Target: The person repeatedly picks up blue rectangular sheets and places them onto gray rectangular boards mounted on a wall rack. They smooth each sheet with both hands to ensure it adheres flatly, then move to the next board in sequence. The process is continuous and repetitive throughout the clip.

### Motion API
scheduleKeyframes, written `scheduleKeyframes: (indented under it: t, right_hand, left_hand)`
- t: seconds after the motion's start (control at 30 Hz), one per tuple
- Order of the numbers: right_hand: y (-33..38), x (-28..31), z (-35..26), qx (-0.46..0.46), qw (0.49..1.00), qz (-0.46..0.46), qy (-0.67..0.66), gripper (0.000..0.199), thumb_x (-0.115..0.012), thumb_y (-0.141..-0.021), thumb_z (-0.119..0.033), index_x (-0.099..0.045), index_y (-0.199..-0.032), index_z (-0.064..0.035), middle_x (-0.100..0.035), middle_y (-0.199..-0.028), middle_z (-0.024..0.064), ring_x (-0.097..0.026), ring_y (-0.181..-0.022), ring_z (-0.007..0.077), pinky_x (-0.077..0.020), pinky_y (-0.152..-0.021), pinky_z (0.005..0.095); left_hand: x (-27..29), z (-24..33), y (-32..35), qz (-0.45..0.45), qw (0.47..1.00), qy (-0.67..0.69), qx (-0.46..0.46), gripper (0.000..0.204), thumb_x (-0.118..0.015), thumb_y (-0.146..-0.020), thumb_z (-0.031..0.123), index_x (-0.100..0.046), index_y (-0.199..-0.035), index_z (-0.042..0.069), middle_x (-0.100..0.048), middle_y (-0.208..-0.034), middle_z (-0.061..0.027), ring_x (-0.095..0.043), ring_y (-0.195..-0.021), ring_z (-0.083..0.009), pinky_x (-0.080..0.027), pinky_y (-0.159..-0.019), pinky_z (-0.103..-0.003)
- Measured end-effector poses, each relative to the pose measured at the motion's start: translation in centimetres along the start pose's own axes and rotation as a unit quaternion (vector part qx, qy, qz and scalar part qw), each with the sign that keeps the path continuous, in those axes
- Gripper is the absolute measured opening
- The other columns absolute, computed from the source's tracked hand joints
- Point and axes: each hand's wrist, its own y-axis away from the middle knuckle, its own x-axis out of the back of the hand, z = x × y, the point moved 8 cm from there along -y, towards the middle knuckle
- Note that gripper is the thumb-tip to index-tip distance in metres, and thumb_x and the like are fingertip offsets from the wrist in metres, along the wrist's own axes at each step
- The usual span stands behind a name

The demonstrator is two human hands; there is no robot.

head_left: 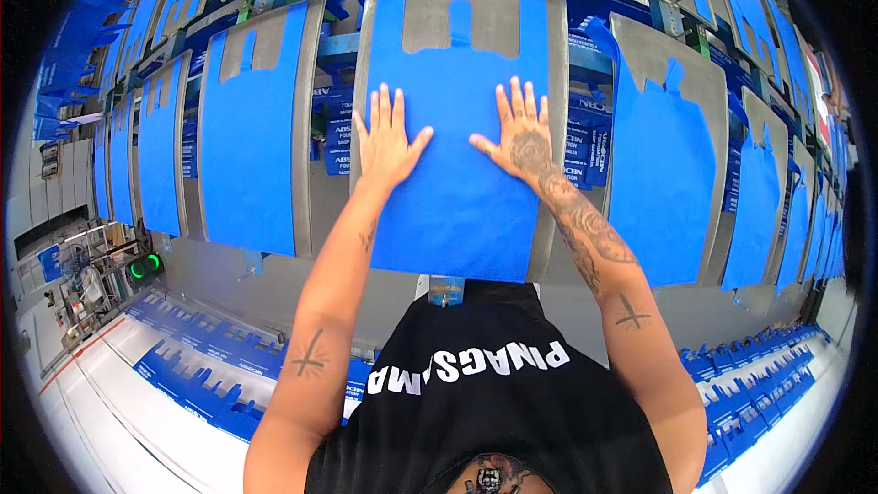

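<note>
Seen from above the person's head, nearest the camera is a black shirt (pixel 494 402) with white lettering across the chest, filling the lower middle of the view. Two bare, tattooed forearms rise from it toward a grey metal pallet (pixel 551 82), a flat plate with rounded upper corners that sits at the centre and serves as the landmark here.

A blue bag (pixel 457 210), cut with handle straps at its top, lies flat over the pallet and covers most of it, leaving only grey strips of metal along the left and right edges and around the handle cut-outs at the top. The left hand (pixel 387 142) lies palm down on the bag's left half, fingers spread and pointing up toward the handles, thumb angled inward. The right hand (pixel 519 135) lies palm down on the right half in the same way, fingers fanned, thumb pointing toward the left hand. Neither hand grips or pinches anything; both are flat on the fabric, apart from each other.

Below and to the left of the pallet, stacks of blue bags (pixel 206 384) lie in rows on a white table (pixel 110 421); more stacks (pixel 741 375) lie below and to its right. A green lamp (pixel 144 265) glows further left.

Beside the pallet on the left stands a neighbouring pallet (pixel 261 128) dressed with a blue bag, and another (pixel 663 146) on the right, with further ones curving away on both sides.
</note>
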Motion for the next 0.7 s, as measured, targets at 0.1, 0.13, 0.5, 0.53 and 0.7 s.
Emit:
scheduleKeyframes:
  t: [0.1,0.13,0.5,0.53,0.7]
  right_hand:
    - [7.1,0.1,-3.7,0.044,0.998,-0.045,-0.027,0.101,-0.061,-0.082,-0.071,-0.032,-0.154,-0.0055,-0.023,-0.161,0.0235,-0.017,-0.15,0.0411,-0.011,-0.121,0.058]
    - [9.9,-0.1,-4.5,0.051,0.996,-0.062,-0.034,0.101,-0.061,-0.082,-0.07,-0.032,-0.154,-0.005,-0.023,-0.161,0.0236,-0.017,-0.15,0.0416,-0.0114,-0.121,0.0584]
    - [28.1,0.8,-2.5,-0.008,0.992,-0.115,0.057,0.095,-0.053,-0.091,-0.066,-0.023,-0.157,-0.0046,-0.014,-0.163,0.023,-0.006,-0.153,0.0406,-0.0048,-0.12,0.0602]
    - [28.9,1.4,-2.2,-0.021,0.992,-0.114,0.056,0.092,-0.053,-0.093,-0.063,-0.023,-0.157,-0.0045,-0.014,-0.163,0.0234,-0.008,-0.152,0.0405,-0.0056,-0.121,0.0587]
    - [31.9,6.0,-0.9,-0.045,0.998,-0.041,0.026,0.086,-0.057,-0.095,-0.054,-0.025,-0.156,-0.0042,-0.018,-0.162,0.0245,-0.014,-0.151,0.043,-0.0122,-0.121,0.0563]
  left_hand:
    - [-0.9,-0.2,9.4,-0.051,0.999,0.004,0.01,0.088,-0.054,-0.093,0.058,-0.025,-0.157,0.004,-0.017,-0.165,-0.0186,-0.013,-0.154,-0.0336,-0.005,-0.12,-0.063]
    - [-1.0,-0.3,12.6,-0.063,0.998,0.01,0.018,0.088,-0.054,-0.094,0.058,-0.025,-0.157,0.004,-0.017,-0.165,-0.0186,-0.012,-0.154,-0.0339,-0.005,-0.119,-0.064]
    - [1.1,0.0,25.5,-0.02,0.998,0.022,0.061,0.083,-0.053,-0.096,0.053,-0.026,-0.156,0.002,-0.017,-0.165,-0.0181,-0.014,-0.153,-0.0354,-0.008,-0.118,-0.066]
    - [1.4,2.1,23.6,-0.016,0.999,0.02,0.028,0.08,-0.053,-0.097,0.053,-0.03,-0.155,0.002,-0.019,-0.164,-0.0184,-0.016,-0.153,-0.0354,-0.01,-0.117,-0.067]
    - [0.1,11.5,17.8,0.008,0.999,0.032,-0.041,0.079,-0.053,-0.096,0.055,-0.031,-0.155,0.007,-0.021,-0.164,-0.0158,-0.016,-0.153,-0.0343,-0.012,-0.118,-0.066]
